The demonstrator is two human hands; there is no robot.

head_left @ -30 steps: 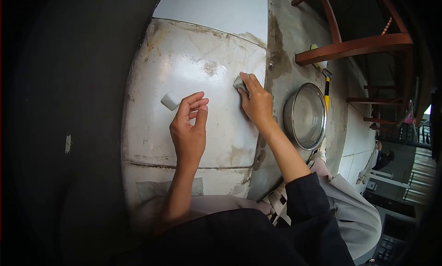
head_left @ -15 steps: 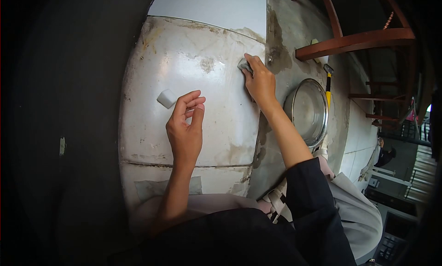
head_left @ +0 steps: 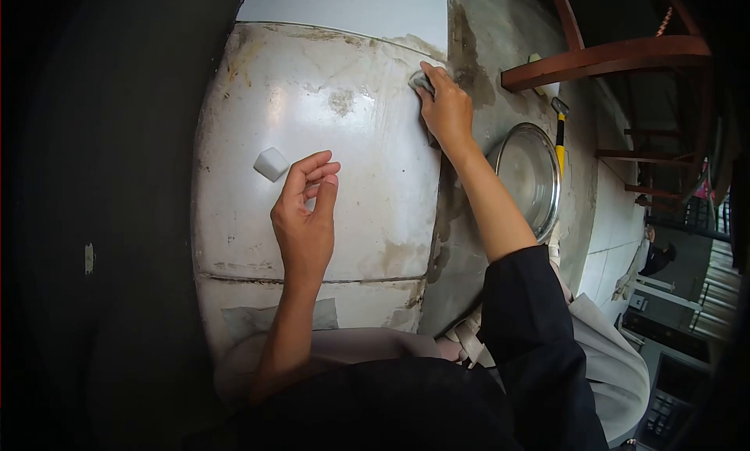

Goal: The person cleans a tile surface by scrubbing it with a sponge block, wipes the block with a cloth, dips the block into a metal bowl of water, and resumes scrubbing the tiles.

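My right hand [head_left: 448, 111] presses a small grey sponge-like pad [head_left: 421, 82] onto the stained white tile [head_left: 367, 201], close to its right edge. Part of the pad is hidden under my fingers. Over the left half of the tile hangs my left hand [head_left: 305, 217], its fingers loosely curved and apart, with nothing in it. Just beyond its fingertips a small white block [head_left: 271, 164] lies on the tile. Brown marks and a rough grey patch show on the tile's surface.
A metal-rimmed round basin [head_left: 529, 181] stands on the wet concrete at right, beside a hammer with a yellow and black handle [head_left: 560, 142]. Past them is a reddish-brown frame [head_left: 605, 63]. A grey patch [head_left: 248, 322] lies near my knee. Another person [head_left: 658, 257] is far right.
My right hand has slid the pad a little farther up along the tile's right edge. The view has shifted slightly; my left hand still hovers beside the white block.
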